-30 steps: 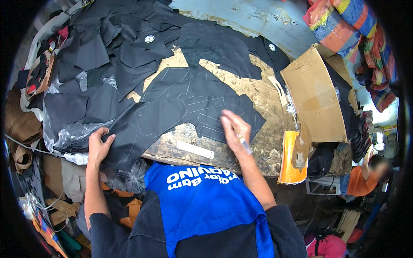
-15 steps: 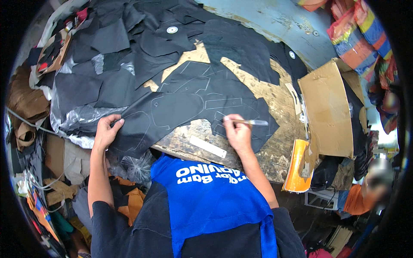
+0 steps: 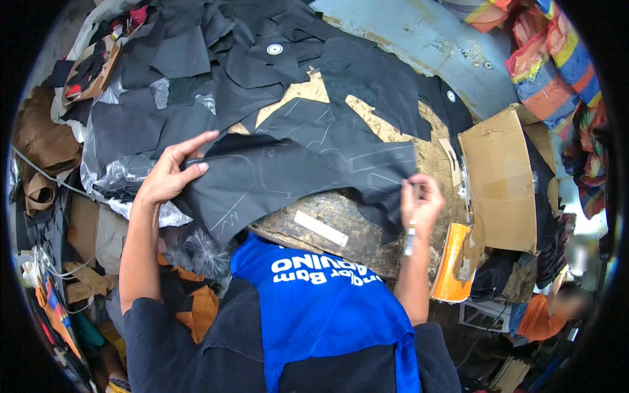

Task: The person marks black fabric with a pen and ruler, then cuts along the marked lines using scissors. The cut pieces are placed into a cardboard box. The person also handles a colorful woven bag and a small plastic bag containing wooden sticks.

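Black sheet material [image 3: 295, 171], marked with pale outlines, spanned the space between the 2 hands over the near side of the worn wooden table [image 3: 272, 226]. Its long axis ran left to right, the right end slanting slightly farther from the person. At the left end, the left hand [image 3: 164, 175] had its thumb and forefinger spread by the edge; how firmly they bore on it could not be told. The right hand [image 3: 422, 200] was curled round a slim pen [image 3: 410, 241], fingertips at the right edge; whether they also pinched the sheet was unclear. Neither hand was clearly nearer: each met 1 end. A white strip [image 3: 321, 228] lay on the wood, between sheet and person.
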A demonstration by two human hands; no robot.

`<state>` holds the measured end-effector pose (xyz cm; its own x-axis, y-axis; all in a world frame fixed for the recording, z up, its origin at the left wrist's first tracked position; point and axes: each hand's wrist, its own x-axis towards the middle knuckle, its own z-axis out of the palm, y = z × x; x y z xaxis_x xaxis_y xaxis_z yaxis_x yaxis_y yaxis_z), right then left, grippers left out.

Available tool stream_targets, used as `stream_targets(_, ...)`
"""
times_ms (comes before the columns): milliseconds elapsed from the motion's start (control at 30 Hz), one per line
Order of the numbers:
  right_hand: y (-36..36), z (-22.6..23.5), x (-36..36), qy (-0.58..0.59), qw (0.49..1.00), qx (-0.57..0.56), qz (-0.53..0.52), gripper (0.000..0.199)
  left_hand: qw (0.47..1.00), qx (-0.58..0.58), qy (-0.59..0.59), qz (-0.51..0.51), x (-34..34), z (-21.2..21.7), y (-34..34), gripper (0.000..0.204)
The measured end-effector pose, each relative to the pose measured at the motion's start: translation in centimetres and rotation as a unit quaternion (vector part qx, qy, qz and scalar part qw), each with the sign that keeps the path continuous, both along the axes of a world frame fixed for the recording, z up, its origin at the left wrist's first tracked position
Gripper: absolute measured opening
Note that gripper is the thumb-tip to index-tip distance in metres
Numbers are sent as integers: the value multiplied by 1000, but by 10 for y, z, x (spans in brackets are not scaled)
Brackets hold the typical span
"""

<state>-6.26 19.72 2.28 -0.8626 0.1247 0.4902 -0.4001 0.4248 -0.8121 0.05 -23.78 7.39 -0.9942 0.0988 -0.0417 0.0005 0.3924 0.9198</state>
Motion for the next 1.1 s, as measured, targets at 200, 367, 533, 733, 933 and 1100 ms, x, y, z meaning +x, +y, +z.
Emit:
stream_targets(200,81,14,26,-94,993,-33,-71,18,999,25,37,-17,-66,-24,58,70)
stream_targets(367,109,-45,46,-173,978,38,-107,21,982,-169,-35,-72,-91,-74,89,72)
stream_targets(533,110,-61,58,-229,948,123,-183,17,989,-41,-132,-51,-89,-75,71,68)
stream_targets(733,106,-57,49,-197,969,54,-139,14,986,-100,-128,-22,-80,-67,63,44)
stream_targets(933,99,-19,47,-199,977,-42,-70,17,988,-121,-87,-31,-81,-47,64,28)
stream_targets(1100,122,86,41,-121,987,-8,-109,19,995,-86,-21,-50,-101,35,62,26)
